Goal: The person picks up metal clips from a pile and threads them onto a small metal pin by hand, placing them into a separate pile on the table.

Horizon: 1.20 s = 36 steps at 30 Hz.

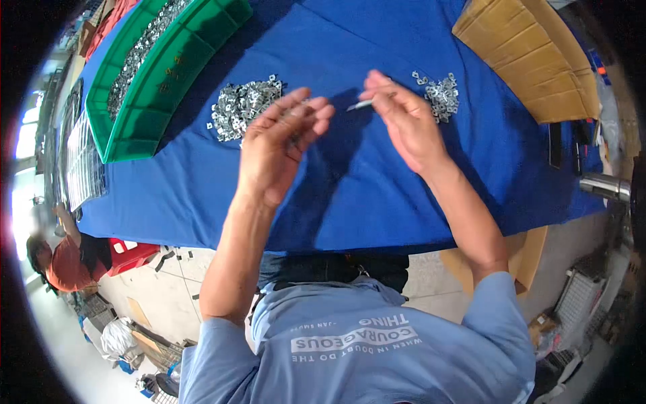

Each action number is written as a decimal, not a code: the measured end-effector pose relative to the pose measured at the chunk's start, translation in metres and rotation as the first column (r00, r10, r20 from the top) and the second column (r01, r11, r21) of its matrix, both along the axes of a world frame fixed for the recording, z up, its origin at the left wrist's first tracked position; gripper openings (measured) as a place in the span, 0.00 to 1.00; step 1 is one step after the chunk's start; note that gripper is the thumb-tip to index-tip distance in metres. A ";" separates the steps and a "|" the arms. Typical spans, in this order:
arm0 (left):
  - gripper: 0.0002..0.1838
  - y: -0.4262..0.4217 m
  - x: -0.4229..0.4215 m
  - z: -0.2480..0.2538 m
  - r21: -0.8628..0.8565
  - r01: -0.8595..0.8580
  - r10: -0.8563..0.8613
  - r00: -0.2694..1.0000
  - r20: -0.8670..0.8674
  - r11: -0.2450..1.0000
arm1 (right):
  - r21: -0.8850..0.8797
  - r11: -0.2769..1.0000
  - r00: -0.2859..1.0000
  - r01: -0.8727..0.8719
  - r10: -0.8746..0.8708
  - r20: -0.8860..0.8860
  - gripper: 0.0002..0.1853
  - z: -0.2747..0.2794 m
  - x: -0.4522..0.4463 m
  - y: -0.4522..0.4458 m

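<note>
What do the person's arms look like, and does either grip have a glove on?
No gloves! The left grip and right grip are bare hands with ordinary fingers. The forearms are bare too, poking out of the short, light-blue sleeves of a shirt with white writing.

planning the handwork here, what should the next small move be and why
Probably ease the right hand a little toward the left hand: the slim pale object in its fingers points that way, and a gap separates the hands over the blue cloth.
</note>
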<state>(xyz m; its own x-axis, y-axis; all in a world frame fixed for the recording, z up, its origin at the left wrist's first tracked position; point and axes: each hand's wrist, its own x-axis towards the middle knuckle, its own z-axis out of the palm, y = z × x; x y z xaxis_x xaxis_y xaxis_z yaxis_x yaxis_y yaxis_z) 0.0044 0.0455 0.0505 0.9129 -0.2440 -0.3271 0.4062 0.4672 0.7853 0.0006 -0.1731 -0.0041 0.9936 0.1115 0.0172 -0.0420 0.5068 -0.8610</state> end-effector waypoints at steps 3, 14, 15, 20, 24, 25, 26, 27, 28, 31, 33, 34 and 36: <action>0.24 -0.018 -0.009 -0.007 -0.100 0.096 -0.103 0.993 -0.062 0.990 | -0.235 0.913 0.943 0.333 -0.324 0.077 0.10 -0.004 0.005 -0.023; 0.17 -0.033 0.000 -0.036 -0.287 0.176 -0.217 0.969 -0.117 0.941 | -0.624 0.701 0.891 0.345 -0.036 0.452 0.09 0.029 -0.015 -0.012; 0.16 -0.033 0.000 -0.036 -0.257 0.202 -0.238 0.965 -0.115 0.945 | -0.603 0.725 0.882 0.333 -0.014 0.470 0.08 0.027 -0.016 -0.009; 0.15 -0.038 0.000 -0.037 -0.165 0.185 -0.207 0.970 -0.130 0.969 | -0.649 0.675 0.840 0.351 0.079 0.536 0.06 0.027 -0.017 -0.006; 0.18 -0.038 0.003 -0.034 -0.248 0.166 -0.207 0.967 -0.147 0.954 | -0.702 0.628 0.844 0.336 0.130 0.520 0.06 0.029 -0.018 -0.008; 0.18 -0.038 0.003 -0.033 -0.261 0.169 -0.211 0.967 -0.142 0.950 | -0.709 0.621 0.840 0.334 0.146 0.523 0.05 0.028 -0.018 -0.008; 0.19 -0.037 0.002 -0.033 -0.273 0.172 -0.215 0.967 -0.138 0.947 | -0.716 0.614 0.835 0.332 0.161 0.526 0.05 0.028 -0.019 -0.006; 0.19 -0.037 0.002 -0.034 -0.274 0.168 -0.212 0.967 -0.139 0.947 | -0.717 0.615 0.836 0.329 0.165 0.524 0.05 0.026 -0.019 -0.005; 0.19 -0.037 0.002 -0.034 -0.294 0.171 -0.217 0.967 -0.132 0.940 | -0.722 0.587 0.817 0.366 0.169 0.551 0.04 0.025 -0.018 -0.004; 0.19 -0.036 0.002 -0.036 -0.303 0.178 -0.223 0.967 -0.122 0.936 | -0.738 0.548 0.801 0.395 0.188 0.569 0.04 0.024 -0.019 -0.003; 0.18 -0.036 0.001 -0.036 -0.292 0.182 -0.225 0.967 -0.119 0.939 | -0.750 0.537 0.805 0.386 0.201 0.559 0.04 0.023 -0.018 -0.003; 0.18 -0.037 0.001 -0.036 -0.278 0.188 -0.228 0.966 -0.120 0.942 | -0.738 0.527 0.790 0.421 0.185 0.584 0.04 0.021 -0.017 -0.003; 0.18 -0.037 0.000 -0.036 -0.265 0.192 -0.231 0.965 -0.122 0.945 | -0.725 0.517 0.776 0.455 0.169 0.607 0.03 0.022 -0.016 -0.002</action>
